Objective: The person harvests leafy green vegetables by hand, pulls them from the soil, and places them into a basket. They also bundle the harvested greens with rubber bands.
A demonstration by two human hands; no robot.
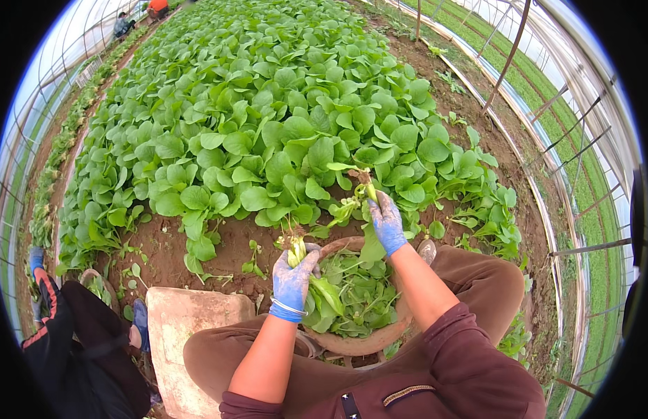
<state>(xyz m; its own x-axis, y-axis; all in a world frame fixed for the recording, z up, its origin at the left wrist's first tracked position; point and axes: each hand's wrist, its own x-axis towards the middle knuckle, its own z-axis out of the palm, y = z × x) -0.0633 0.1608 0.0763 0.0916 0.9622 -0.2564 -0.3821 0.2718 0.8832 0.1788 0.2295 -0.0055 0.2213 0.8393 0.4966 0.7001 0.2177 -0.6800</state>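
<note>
My left hand, in a muddy blue glove, is closed around a bunch of leafy green plants, their roots pointing up and away and their leaves hanging towards the basin. My right hand, gloved alike, grips a leafy green plant by its stem, with soil clinging to its roots. Below and between the hands stands a round basin between my knees, filled with loose green leaves. Beyond the hands grows a dense bed of leafy greens.
A dirty pale box stands left of my knee. At the far left a co-worker sits beside another basin. Two people are at the far top left. Curved greenhouse poles line the right side.
</note>
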